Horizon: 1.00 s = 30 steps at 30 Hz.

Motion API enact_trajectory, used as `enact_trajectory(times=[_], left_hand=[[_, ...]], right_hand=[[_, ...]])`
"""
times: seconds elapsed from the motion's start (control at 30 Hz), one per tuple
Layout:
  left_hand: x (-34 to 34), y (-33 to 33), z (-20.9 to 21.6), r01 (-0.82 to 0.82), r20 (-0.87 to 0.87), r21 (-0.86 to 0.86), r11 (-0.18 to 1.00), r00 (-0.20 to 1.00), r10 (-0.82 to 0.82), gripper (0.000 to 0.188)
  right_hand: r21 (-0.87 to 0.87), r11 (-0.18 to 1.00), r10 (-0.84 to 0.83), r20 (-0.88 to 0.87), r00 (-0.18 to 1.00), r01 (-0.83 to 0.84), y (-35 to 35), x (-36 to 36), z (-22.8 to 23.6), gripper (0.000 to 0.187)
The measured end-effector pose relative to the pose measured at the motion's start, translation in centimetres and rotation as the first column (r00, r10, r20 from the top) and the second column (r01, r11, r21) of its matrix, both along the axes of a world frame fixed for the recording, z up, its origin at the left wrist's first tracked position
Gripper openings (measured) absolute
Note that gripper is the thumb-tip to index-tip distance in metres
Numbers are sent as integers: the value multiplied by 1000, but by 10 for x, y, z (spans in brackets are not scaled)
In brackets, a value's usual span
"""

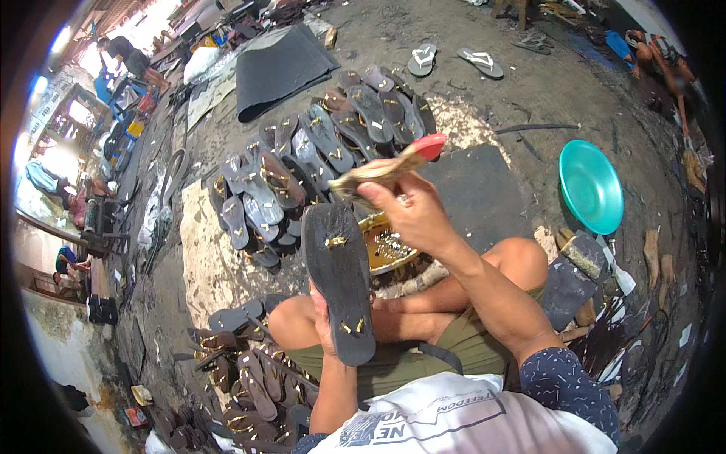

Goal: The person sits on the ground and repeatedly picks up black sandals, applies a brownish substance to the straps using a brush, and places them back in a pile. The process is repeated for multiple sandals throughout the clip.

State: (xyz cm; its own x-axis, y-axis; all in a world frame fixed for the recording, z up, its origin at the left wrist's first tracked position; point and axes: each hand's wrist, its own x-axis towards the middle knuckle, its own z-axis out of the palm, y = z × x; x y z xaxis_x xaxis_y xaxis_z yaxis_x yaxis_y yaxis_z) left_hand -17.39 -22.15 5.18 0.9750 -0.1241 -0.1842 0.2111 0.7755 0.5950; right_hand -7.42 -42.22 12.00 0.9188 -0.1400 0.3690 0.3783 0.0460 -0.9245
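Note:
In my left hand point(321, 309) is a dark slipper sole point(333, 276), upright with its underside toward me. Short yellow strap ends poke through it near both ends, and a wet-looking dark patch covers its top. My right hand point(416, 212) grips a brush point(404, 163) with a red end, held just above the sole's top and slightly blurred. The brush looks apart from the sole. Behind the sole, a yellow container point(393, 265) of shiny amber liquid stands in front of my crossed legs, partly hidden by the sole and my right arm.
Many dark slipper soles point(261, 181) lie in overlapping rows ahead, and another pile point(261, 382) sits by my left knee. At right are a green basin point(590, 189) and a dark mat point(484, 189). A black sheet point(280, 68) lies farther off. A person point(136, 64) bends at far left.

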Motion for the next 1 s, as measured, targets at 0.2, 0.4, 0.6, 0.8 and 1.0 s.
enact_trajectory(times=[0.2,0.4,0.6,0.8,1.0], left_hand=[[55,-6,2,-177,13,-88,980,984,179,59],[96,9,14,-216,135,70,974,969,205,59],[64,-54,10,-72,135,67,995,989,63,64],[88,-28,10,-126,-11,-25,992,992,126,43],[143,-23,-67,29,-139,-358,933,987,-84,54]], right_hand=[[-33,959,280,-47,959,-282,46,-24,-65,33],[-162,861,456,-172,873,-482,51,-116,-64,28],[-366,929,46,262,964,55,3,34,11,23],[-389,884,356,201,913,-259,37,-94,-30,33],[-75,992,-96,21,995,97,-46,-120,-3,27]])
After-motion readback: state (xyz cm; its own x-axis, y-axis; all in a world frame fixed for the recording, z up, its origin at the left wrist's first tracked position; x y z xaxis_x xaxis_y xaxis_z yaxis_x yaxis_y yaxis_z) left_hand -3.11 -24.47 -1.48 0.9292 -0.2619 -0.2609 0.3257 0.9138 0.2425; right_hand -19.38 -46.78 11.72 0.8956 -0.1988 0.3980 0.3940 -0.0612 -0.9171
